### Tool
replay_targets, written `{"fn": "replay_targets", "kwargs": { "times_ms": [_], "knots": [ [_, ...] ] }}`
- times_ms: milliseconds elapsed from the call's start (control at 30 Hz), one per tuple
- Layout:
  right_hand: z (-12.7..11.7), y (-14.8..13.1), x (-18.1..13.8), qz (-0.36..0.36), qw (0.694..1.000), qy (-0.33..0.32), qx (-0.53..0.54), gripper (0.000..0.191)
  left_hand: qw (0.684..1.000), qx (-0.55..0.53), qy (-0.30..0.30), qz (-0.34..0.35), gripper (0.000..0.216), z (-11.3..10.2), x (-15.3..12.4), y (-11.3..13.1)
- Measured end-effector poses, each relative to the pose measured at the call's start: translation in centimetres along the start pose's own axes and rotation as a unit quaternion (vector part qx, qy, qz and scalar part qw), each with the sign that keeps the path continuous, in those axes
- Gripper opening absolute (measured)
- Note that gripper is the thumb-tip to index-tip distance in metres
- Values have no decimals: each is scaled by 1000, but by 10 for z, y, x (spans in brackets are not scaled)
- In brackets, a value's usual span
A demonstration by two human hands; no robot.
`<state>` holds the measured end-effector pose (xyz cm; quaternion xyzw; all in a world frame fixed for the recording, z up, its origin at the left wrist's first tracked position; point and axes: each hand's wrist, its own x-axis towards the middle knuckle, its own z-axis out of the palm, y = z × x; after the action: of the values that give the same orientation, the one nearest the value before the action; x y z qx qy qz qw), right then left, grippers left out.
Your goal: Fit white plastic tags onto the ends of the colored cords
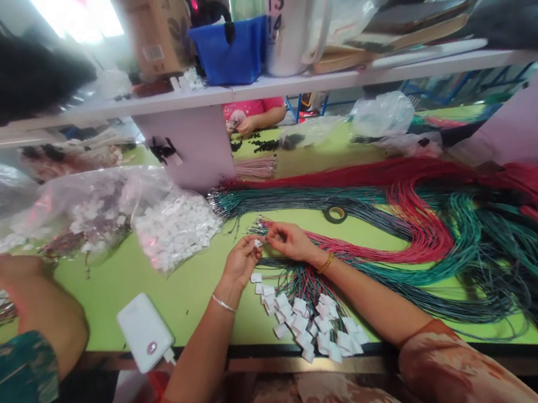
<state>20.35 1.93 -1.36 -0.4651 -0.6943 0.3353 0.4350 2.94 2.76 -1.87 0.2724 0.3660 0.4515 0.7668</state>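
My left hand pinches a small white connector housing between thumb and fingertips. Close beside it, my right hand has its thumb and fingers pressed together near the housing; whatever they hold is too small to make out. Behind the fingers lie the metal-tipped ends of a wire bundle. Red, green and dark wires run off to the right under my right wrist. Below my hands spreads a pile of white connectors with wires attached, reaching the table's front edge.
A bag of white housings lies left of my hands, with a white power bank nearer me. A tape roll sits among the wires. At left is a co-worker's arm; another person's hand shows beyond the shelf.
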Motion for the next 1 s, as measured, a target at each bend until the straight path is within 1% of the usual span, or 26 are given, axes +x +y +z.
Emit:
{"fn": "replay_targets", "kwargs": {
  "times_ms": [167, 267, 433, 533, 667, 767, 833, 933, 1000],
  "knots": [
    [-2, 2, -1, -48, 996, -6, -73, 8, 1000, -7, 1, -1, 11, -2, 1, -1],
    [-1, 0, -2, -71, 993, -5, -96, 8, 1000, -10, 1, -1, 13, -2, 2, -2],
    [5, -4, -2, -103, 986, -22, -131, 6, 1000, 2, 4, 9, 18, 1, 4, -8],
    [6, -1, 0, -92, 987, -15, -131, 7, 1000, 8, 13, 22, 22, 2, 5, -9],
    [5, 2, -1, -85, 987, -25, -131, 8, 999, 16, 24, 42, 24, 4, 3, -9],
    [9, -1, -5, -78, 982, -18, -173, 9, 998, 30, 39, 49, 25, 7, 0, -11],
    [9, -4, -6, -78, 974, -27, -210, 10, 996, 44, 55, 49, 26, 9, -1, -12],
    [-2, -2, 2, -69, 972, -44, -222, 17, 996, 52, 64, 45, 27, 11, -3, -12],
    [-15, 2, 13, -24, 974, -17, -223, 20, 996, 52, 58, 48, 27, 12, -3, -10]
  ]
}}
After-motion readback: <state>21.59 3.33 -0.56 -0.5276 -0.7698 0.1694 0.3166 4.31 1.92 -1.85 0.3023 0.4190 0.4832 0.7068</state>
